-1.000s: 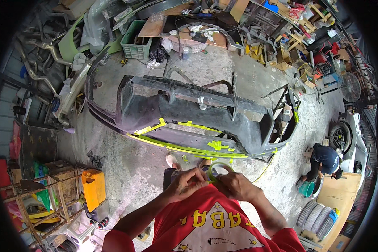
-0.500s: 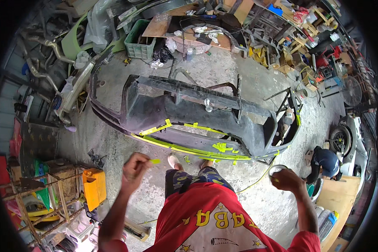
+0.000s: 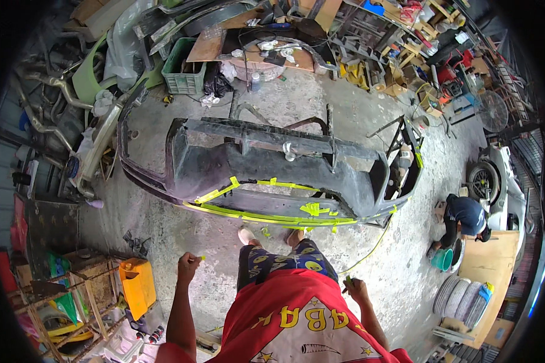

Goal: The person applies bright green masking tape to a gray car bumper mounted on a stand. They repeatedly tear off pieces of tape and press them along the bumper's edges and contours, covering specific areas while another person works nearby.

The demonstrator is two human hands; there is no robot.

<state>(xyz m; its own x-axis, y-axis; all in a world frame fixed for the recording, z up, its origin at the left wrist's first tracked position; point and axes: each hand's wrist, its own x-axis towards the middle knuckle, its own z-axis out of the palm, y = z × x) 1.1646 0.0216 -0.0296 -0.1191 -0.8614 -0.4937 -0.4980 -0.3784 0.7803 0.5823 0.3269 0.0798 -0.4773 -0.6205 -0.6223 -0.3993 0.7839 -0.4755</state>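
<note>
My left hand (image 3: pixel 189 265) is closed in a pinch on a small scrap of yellow-green tape (image 3: pixel 203 258), out to the left of my body. Low by my right hip, my right hand (image 3: pixel 358 291) is wrapped round a roll of tape, seen nearly edge-on, with a bit of yellow-green showing at its end. In front of my feet a large dark car bumper (image 3: pixel 272 158) rests on stands. Yellow-green masking tape (image 3: pixel 242 213) runs along its near lower edge and round its middle opening. Neither hand touches the bumper.
A thin yellow line (image 3: pixel 375 247) curves across the floor. At right a person (image 3: pixel 465 216) crouches by a green bucket (image 3: pixel 442 260) and a wheel; tyres (image 3: pixel 460 300) lie nearer. An orange container (image 3: pixel 137 288) and rusty rack stand left. A green crate (image 3: pixel 184 66) and stacked parts fill the back.
Both my hands have dropped lower, the right swinging in toward my hip with the tape roll. My view has shifted slightly, and the person at right has turned.
</note>
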